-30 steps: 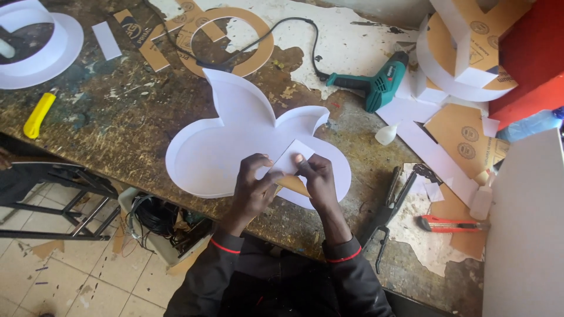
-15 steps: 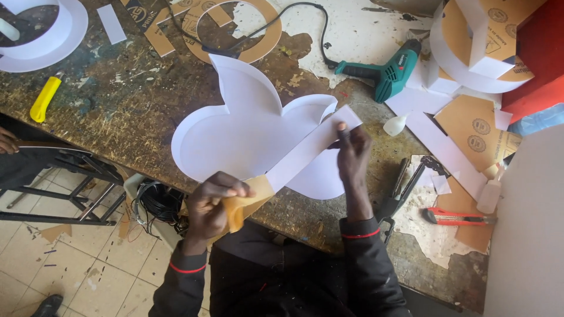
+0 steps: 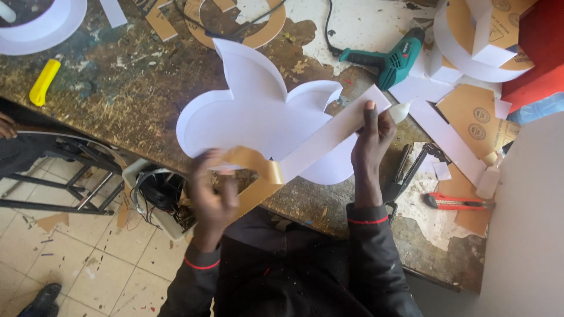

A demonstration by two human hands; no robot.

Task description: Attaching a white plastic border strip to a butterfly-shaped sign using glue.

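Two hands grip a white strip (image 3: 329, 138), the left hand (image 3: 212, 194) peeling tan backing (image 3: 258, 170), the right hand (image 3: 371, 136) pinching.

- The left hand (image 3: 212, 191) was blurred, raised near the body with its back to the camera and fingers curled closed in a pinch.
- The right hand (image 3: 372, 134) reached further forward, forearm straight, fingers closed in a grip with one finger pointing up.
- Both arms wore dark sleeves with red cuff bands.
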